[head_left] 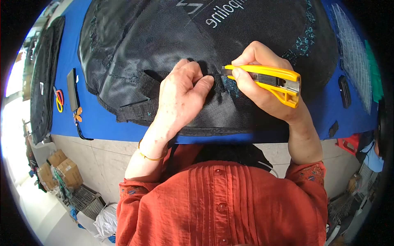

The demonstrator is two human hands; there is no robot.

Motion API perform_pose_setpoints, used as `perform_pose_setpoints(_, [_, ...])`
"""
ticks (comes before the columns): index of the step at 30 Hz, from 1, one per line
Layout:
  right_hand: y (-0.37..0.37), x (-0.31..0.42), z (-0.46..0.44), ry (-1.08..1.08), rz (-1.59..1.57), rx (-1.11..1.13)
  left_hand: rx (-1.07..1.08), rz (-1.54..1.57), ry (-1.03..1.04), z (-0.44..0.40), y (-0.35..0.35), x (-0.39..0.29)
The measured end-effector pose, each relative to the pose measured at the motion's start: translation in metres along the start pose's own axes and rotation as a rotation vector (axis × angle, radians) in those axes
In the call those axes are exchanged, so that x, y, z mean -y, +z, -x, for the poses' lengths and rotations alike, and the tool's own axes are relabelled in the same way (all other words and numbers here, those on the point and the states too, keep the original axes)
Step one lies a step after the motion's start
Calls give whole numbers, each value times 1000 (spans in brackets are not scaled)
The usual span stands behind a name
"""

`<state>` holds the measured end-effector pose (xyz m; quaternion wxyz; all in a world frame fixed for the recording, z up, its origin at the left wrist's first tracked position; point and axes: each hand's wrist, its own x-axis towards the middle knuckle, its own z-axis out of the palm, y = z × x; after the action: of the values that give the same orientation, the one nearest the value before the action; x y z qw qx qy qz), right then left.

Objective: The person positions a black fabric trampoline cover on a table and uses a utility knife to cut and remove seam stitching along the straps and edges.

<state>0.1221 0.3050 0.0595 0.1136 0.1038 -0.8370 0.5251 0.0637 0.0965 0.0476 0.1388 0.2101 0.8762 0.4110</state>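
- Step in hand, judged by pose: close work on a black strap [219, 84] at the near part of a black mesh bag [172, 45]; bag lies flat on the blue table [65, 119].
- Right hand [262, 97]: thumb and fingers closed around a yellow tool [271, 70], seemingly a cutter; tip points toward the strap. Contact: cannot tell.
- Left hand [178, 90]: fingers curled narrow on the bag, thumb reaching beside the strap. Whether they pinch fabric: cannot tell, undersides hidden.
- Teal stitching [230, 87] shows on the bag just below the tool tip.
- Next move seems to call for steady fabric, small tip control, left thumb kept clear.
- Scissors [60, 100] on table, off left, untouched.
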Motion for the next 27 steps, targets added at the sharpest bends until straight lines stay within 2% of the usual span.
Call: perform_pose_setpoints(27, [-16, 11, -1, 193, -33, 164, 2, 89, -69, 2, 1, 5])
